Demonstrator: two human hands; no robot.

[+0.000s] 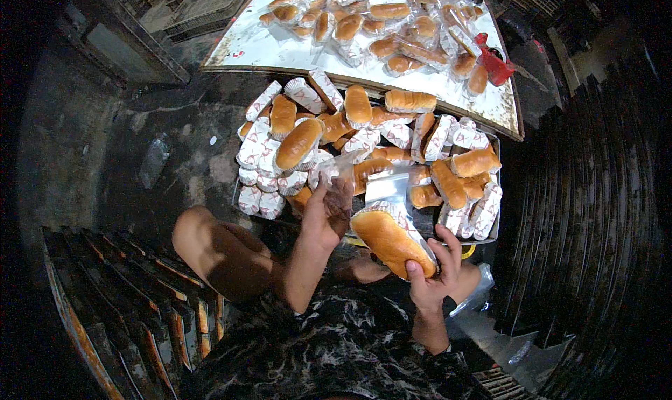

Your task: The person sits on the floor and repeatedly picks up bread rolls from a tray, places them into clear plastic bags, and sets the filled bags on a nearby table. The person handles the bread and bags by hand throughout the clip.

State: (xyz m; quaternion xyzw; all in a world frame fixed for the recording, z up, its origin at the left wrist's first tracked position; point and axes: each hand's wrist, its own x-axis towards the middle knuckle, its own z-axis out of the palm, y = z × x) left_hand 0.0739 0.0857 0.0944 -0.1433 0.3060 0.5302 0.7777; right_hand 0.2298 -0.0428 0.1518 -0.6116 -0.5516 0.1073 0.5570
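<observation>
My right hand grips one end of a golden elongated bread roll in a printed paper liner, thumb on its crust and fingers along the other side. My left hand holds a thin clear plastic bag, raised just left of the roll; part of the fingers shows only through the film. Shiny clear plastic lies just beyond the held roll. Before me a dark metal tray bears many lined rolls, some crust up, others tipped with their white liners showing.
Beyond the tray, a white-topped table carries many bagged rolls and a red object at its right. Dark stacked trays rise on the right. More metal trays stand at lower left. Clear plastic lies on the floor.
</observation>
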